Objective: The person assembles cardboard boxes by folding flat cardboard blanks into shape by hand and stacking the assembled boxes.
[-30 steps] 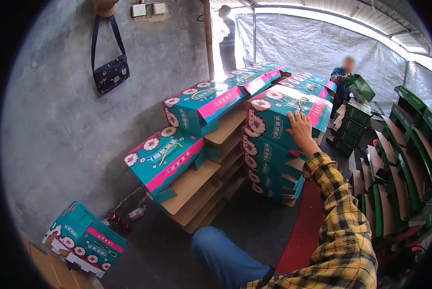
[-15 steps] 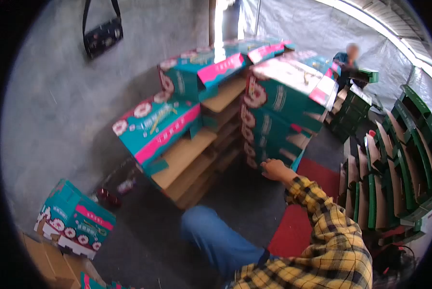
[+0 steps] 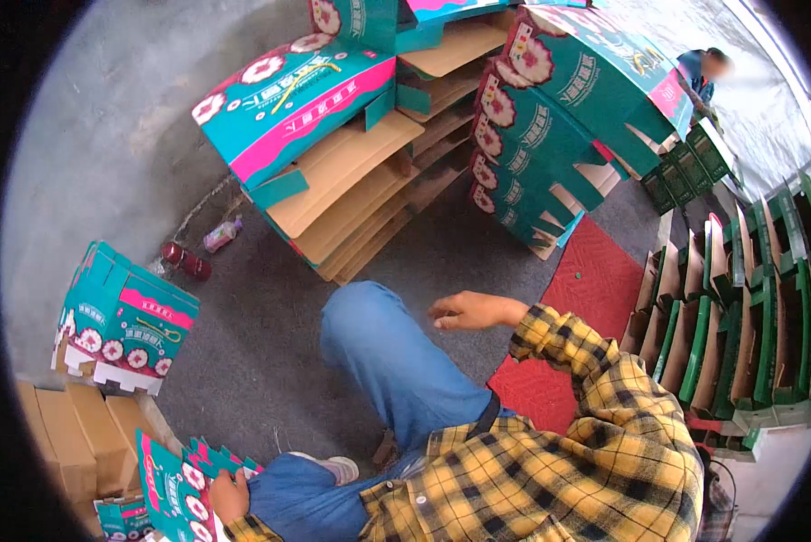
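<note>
At the lower left, my left hand (image 3: 230, 497) grips the edge of a teal and pink printed cardboard carton (image 3: 172, 483), beside my bent leg. Part of that carton is cut off by the bottom of the view. My right hand (image 3: 470, 310) hovers over the floor by my knee, holding nothing, its fingers loosely bent and apart. Ahead of it stands a stack of teal cartons (image 3: 536, 135) with fruit pictures on the sides. To the left, another stack of teal cartons (image 3: 324, 99) shows its brown open sides.
One teal carton (image 3: 130, 316) stands at left, above brown boxes (image 3: 80, 434). A dark red bottle (image 3: 187, 261) and a small bottle (image 3: 223, 235) lie by the wall. Green trays (image 3: 740, 316) line the right, near a red mat (image 3: 595, 280). A person (image 3: 699, 72) is at the back right.
My right hand has drawn back from the teal stack toward my knee. The view has tilted down, bringing my left hand and the carton it grips into sight.
</note>
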`<state>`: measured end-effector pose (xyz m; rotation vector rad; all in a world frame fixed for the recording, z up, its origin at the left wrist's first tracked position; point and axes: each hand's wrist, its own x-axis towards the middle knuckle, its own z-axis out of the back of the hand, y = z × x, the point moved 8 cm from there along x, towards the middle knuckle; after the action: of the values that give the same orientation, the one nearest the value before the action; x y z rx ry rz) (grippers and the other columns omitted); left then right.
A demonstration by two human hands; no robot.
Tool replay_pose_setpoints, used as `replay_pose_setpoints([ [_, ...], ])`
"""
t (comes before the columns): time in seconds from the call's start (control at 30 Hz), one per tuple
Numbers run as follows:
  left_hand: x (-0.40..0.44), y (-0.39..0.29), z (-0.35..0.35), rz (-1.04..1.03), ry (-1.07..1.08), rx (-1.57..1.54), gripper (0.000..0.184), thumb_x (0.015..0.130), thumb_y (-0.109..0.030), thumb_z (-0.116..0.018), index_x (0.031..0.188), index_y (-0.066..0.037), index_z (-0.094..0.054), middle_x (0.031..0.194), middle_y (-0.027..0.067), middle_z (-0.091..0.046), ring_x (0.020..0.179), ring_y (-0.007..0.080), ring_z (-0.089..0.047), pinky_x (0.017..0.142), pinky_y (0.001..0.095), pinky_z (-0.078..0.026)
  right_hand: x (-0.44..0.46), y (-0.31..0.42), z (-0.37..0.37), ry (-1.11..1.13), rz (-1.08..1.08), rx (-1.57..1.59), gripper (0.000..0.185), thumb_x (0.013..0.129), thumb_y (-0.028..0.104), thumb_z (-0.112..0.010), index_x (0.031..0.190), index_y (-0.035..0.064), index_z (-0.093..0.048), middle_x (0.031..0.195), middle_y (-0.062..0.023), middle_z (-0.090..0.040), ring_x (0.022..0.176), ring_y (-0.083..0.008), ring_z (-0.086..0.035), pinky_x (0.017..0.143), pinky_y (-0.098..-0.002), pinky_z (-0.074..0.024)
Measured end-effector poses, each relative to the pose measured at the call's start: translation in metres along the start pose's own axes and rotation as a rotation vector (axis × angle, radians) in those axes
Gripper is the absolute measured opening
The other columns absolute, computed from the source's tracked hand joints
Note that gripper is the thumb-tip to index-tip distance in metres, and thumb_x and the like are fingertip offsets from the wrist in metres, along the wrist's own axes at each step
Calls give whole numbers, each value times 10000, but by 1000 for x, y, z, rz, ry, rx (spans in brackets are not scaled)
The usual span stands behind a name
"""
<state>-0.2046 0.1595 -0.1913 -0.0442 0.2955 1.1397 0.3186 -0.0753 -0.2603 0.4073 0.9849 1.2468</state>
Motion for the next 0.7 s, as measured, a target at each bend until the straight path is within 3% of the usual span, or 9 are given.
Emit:
replay_pose_setpoints([
  [0.07, -2, 1, 1, -11, -22, 16, 366, 859, -347, -606, 808, 15, -592, 737, 230, -636, 723, 418, -622, 642, 502, -467, 8, -16, 2, -25, 26, -30, 481, 951, 354, -520, 1258, -17, -529, 1201, -212, -597, 1113, -338, -579, 947, -396, -458],
  [0.2, 0, 0, 4, -5, -20, -77, 353, 867, -334, -610, 812, 14, -590, 726, 207, -639, 699, 397, -626, 616, 486, -470, 15, -96, 21, -199, -142, 78, 490, 946, 356, -528, 1274, -9, -524, 1199, -190, -599, 1116, -304, -574, 947, -376, -452],
  [0.23, 2, 1, 2, 1, -9, -68, 350, 866, -335, -610, 810, 10, -593, 726, 207, -639, 699, 396, -626, 617, 485, -470, 14, -121, 23, -223, -217, 223, 495, 940, 365, -543, 1290, 16, -518, 1139, -138, -612, 1001, -246, -606, 850, -354, -492],
  [0.27, 5, 1, 1, 8, 2, -58, 347, 866, -336, -611, 808, 5, -596, 726, 207, -640, 699, 394, -627, 618, 484, -471, 15, -136, 26, -216, -216, 224, 495, 940, 365, -543, 1290, 16, -518, 1139, -138, -612, 1001, -246, -606, 850, -354, -492],
  [0.4, 12, 1, -5, 20, 26, -31, 337, 866, -334, -608, 799, -3, -602, 732, 207, -641, 702, 392, -627, 618, 483, -472, 14, -207, 67, -584, -341, 602, 583, 920, 402, -578, 1371, 64, -429, 1009, -21, -588, 798, -120, -578, 650, -255, -473],
  [0.47, 15, 0, -6, 5, 18, 0, 339, 871, -335, -600, 798, -4, -606, 718, 205, -641, 691, 390, -628, 614, 481, -472, 13, -228, 96, -695, -449, 686, 629, 908, 460, -574, 1388, 89, -408, 1062, -19, -588, 880, -120, -566, 730, -278, -469],
  [0.53, 19, -10, -3, 13, 44, 4, 339, 871, -338, -597, 813, -5, -608, 708, 204, -641, 686, 390, -629, 613, 479, -474, 15, -249, 121, -738, -472, 790, 704, 887, 526, -565, 1409, 93, -376, 1150, -70, -561, 996, -180, -544, 839, -330, -458],
  [0.67, 26, -13, -9, 24, 60, 42, 335, 868, -343, -596, 853, -9, -611, 686, 203, -642, 680, 390, -635, 620, 479, -483, 16, -308, 137, -858, -529, 954, 806, 827, 586, -608, 1403, 82, -358, 1242, -119, -497, 1089, -264, -503, 934, -402, -424],
  [0.7, 28, -17, -7, 29, 64, 48, 335, 868, -343, -596, 853, -9, -611, 686, 203, -642, 680, 390, -635, 620, 479, -483, 15, -328, 134, -898, -558, 1122, 874, 792, 597, -637, 1417, 77, -316, 1284, -138, -453, 1130, -295, -471, 969, -438, -397],
])
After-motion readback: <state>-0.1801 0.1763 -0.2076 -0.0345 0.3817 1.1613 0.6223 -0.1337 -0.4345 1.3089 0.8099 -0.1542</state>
